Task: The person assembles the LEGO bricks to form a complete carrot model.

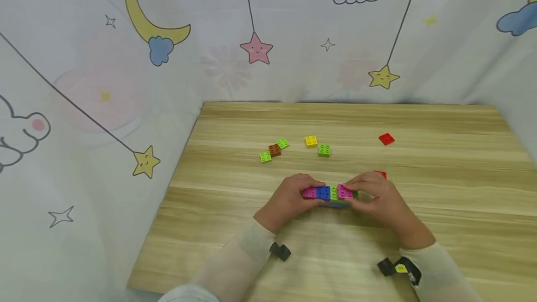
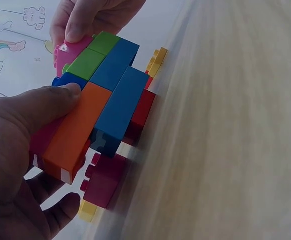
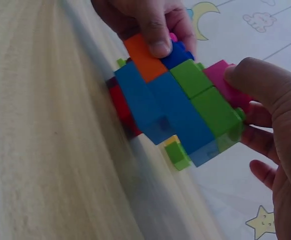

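Observation:
A stacked build of toy building bricks [image 1: 334, 194] lies between both hands over the wooden table. My left hand [image 1: 291, 199] grips its left end, the thumb on an orange brick [image 2: 80, 132] and a dark blue brick [image 3: 175, 56]. With thumb and fingers, my right hand [image 1: 379, 197] pinches a pink brick [image 1: 345, 192] on top at the right end. Under that pink brick sit green bricks [image 3: 191, 80], with long blue bricks [image 2: 123, 102] in the lower layers. Fingers hide parts of both ends.
Beyond the hands lie loose bricks: two lime ones [image 1: 265, 157] joined corner to corner with a brown one [image 1: 274, 149], a yellow [image 1: 311, 141], a green [image 1: 324, 150] and a red [image 1: 387, 139]. Another red brick [image 1: 381, 173] is partly behind the right hand. A patterned cloth [image 1: 293, 78] borders the table.

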